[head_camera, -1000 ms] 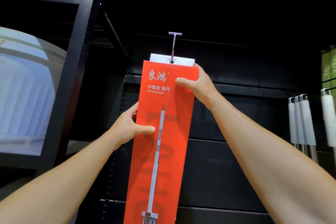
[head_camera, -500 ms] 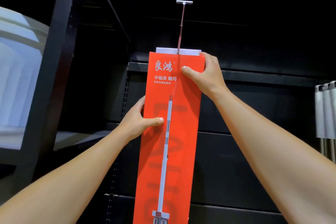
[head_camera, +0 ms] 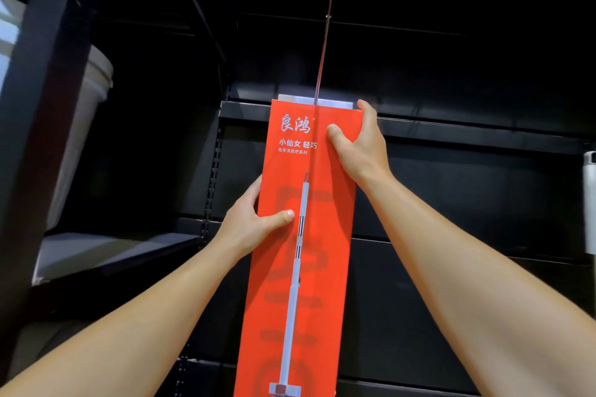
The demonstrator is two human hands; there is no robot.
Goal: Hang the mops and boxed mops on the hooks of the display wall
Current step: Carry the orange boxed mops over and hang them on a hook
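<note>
- Both hands clamp the red boxed mop (head_camera: 300, 267); left hand (head_camera: 251, 226) mid-edge, right hand (head_camera: 358, 145) top corner
- Hook (head_camera: 324, 42) enters its white tab; long, stiff, probably light; grip both edges

1. On your far left, a black upright post (head_camera: 48, 80) frames the neighbouring shelving bay.
2. Just right of it you see a pale rounded tub (head_camera: 85, 126).
3. Below that tub lies a grey shelf board (head_camera: 106, 251).
</note>
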